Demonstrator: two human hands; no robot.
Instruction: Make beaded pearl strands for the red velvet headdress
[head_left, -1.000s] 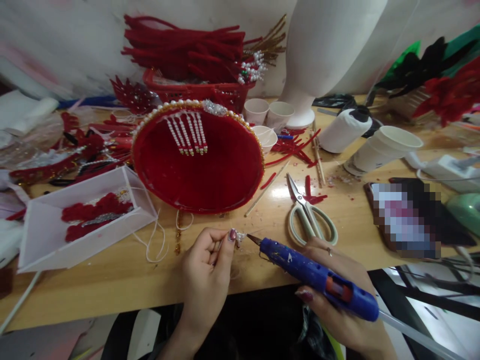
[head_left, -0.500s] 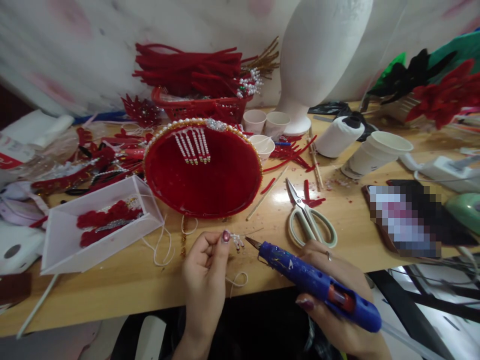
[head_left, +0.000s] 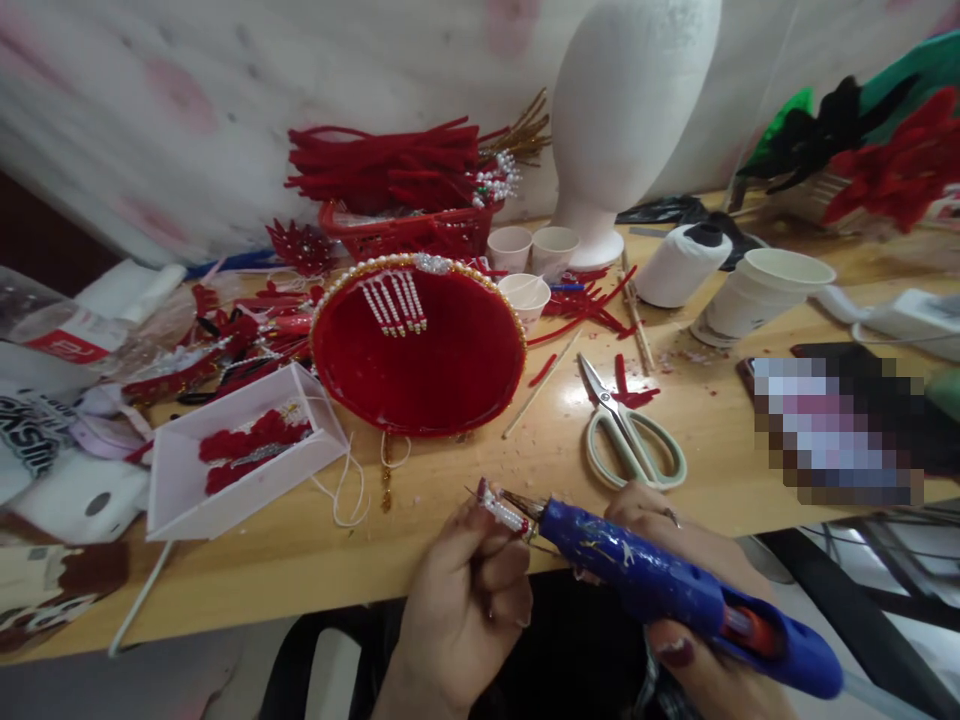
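Near the table's front edge, my left hand is closed, its fingers pinching a small strand of white pearl beads with red at its lower end. Wrapped around a blue hot glue gun is my right hand. The gun's metal nozzle reaches the beads; whether it touches them I cannot tell. Behind my hands stands a round red velvet piece, edged with pearls and gold trim, with several short pearl strands hanging at its top. Green-handled scissors lie open beyond the glue gun.
To the left is a white box holding red pieces. At the back stand a red basket of red strips, paper cups and a white mannequin head. A thread spool, larger cup and phone lie right.
My left hand has turned over, and the pearl strand now slants down to the right. The glue gun's nozzle has come up against or close to the beads. The view has shifted slightly.
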